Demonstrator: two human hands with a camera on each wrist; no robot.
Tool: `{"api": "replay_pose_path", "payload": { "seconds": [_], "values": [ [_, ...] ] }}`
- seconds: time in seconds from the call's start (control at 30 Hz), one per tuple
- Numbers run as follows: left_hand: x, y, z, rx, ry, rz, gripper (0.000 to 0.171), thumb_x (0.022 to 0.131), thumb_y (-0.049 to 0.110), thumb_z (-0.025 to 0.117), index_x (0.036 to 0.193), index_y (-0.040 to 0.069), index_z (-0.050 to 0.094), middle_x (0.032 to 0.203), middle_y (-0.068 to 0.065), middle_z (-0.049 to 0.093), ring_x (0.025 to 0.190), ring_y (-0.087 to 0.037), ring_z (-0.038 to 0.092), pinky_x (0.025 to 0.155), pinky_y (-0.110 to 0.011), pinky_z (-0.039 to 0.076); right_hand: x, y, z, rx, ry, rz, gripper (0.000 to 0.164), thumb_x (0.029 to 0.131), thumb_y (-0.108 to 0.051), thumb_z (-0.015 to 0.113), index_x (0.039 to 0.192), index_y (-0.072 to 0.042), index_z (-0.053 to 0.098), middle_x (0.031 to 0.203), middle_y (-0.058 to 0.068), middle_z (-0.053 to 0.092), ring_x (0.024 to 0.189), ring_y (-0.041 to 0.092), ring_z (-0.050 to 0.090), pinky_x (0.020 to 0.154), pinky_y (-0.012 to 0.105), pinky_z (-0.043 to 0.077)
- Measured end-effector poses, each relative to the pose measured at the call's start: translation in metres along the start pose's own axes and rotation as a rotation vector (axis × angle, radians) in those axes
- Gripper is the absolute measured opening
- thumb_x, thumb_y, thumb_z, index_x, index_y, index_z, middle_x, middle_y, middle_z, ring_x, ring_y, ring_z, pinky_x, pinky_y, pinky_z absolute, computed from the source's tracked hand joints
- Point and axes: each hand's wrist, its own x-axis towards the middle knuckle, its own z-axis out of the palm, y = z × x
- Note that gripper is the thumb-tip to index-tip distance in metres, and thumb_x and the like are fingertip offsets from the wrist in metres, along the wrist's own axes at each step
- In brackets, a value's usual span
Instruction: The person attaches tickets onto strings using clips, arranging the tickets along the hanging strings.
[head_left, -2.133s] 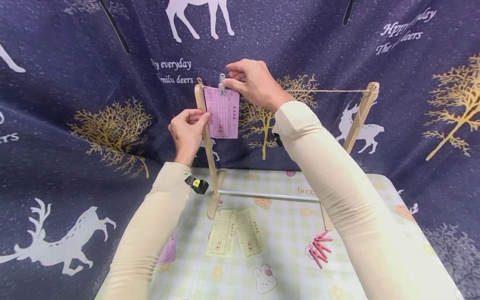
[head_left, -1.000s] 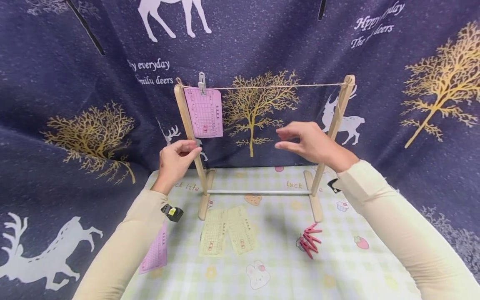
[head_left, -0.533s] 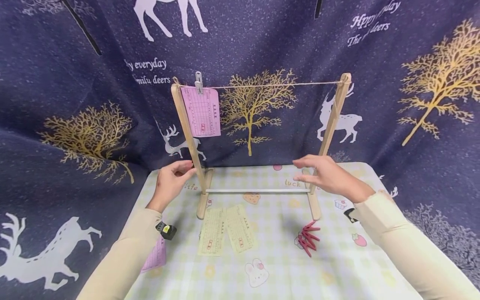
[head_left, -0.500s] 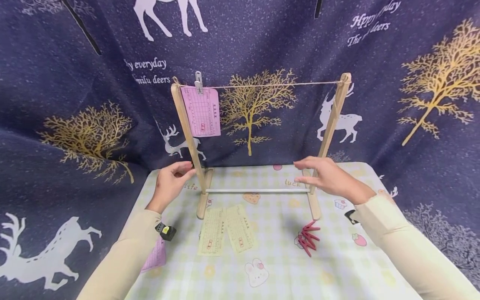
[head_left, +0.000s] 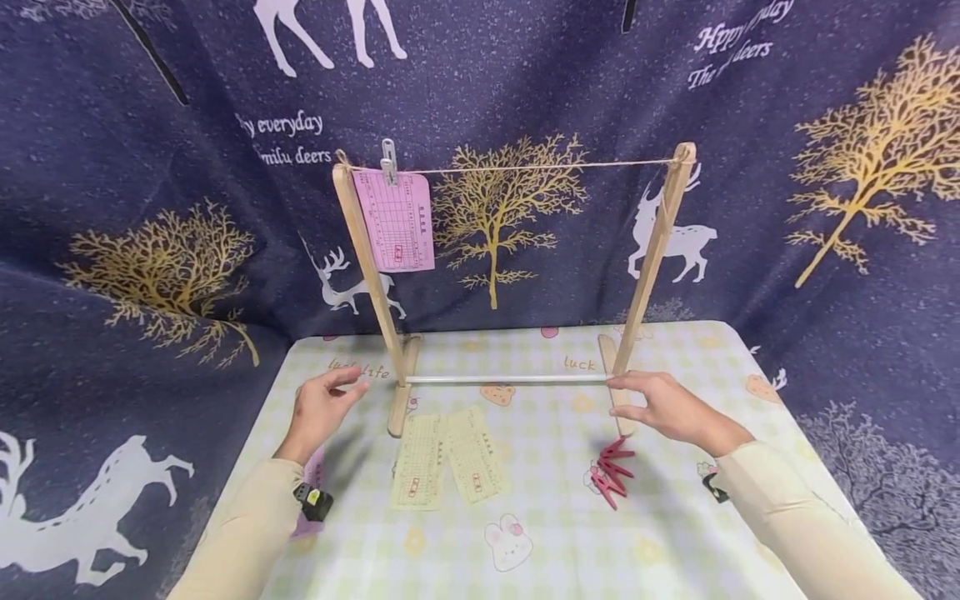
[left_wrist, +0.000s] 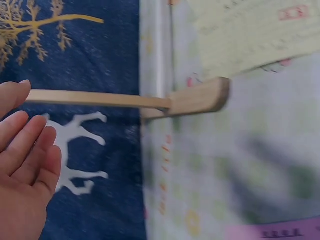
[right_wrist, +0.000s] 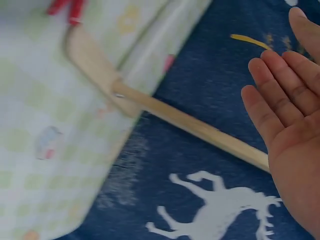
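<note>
My left hand (head_left: 318,410) hovers with relaxed fingers left of the wooden rack's left post (head_left: 367,262), holding nothing. My right hand (head_left: 667,407), also holding nothing, is near the foot of the right post (head_left: 654,258), its fingertips overlapping that foot in the head view. Below it lie several red clothespins (head_left: 613,472) in a small pile. A pink printed slip (head_left: 396,223) hangs at the left end of the string (head_left: 517,168), held by a silver metal clip (head_left: 388,163). Two yellow slips (head_left: 418,467) lie side by side on the table.
Another pink slip (head_left: 313,467) lies on the table's left side, partly hidden by the left forearm. A white crossbar (head_left: 510,379) joins the rack's feet. The checked tablecloth (head_left: 562,517) covers the table; a dark blue deer-print curtain (head_left: 510,75) hangs behind.
Both hands have left the clipped pink slip at the string and come down empty toward the table, the right one moving far to the right. The slip stays hanging from the clip.
</note>
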Motion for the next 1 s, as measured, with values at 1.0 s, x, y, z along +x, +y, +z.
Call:
{"api": "replay_pose_path", "payload": {
  "seconds": [1.0],
  "values": [
    [-0.052,-0.094,-0.002,0.139,-0.075,-0.196,0.032,0.09,0.004,0.072,0.118,-0.008,0.066,0.115,-0.027,0.067,0.102,-0.044,0.067,0.085,-0.049,0.055,-0.048,0.062,0.071,0.108,0.045,0.111,0.037,0.084,-0.005,0.078,0.117,0.007,0.068,0.108,0.017,0.073,0.101,0.04,0.067,0.089,0.058,0.051]
  ]
}}
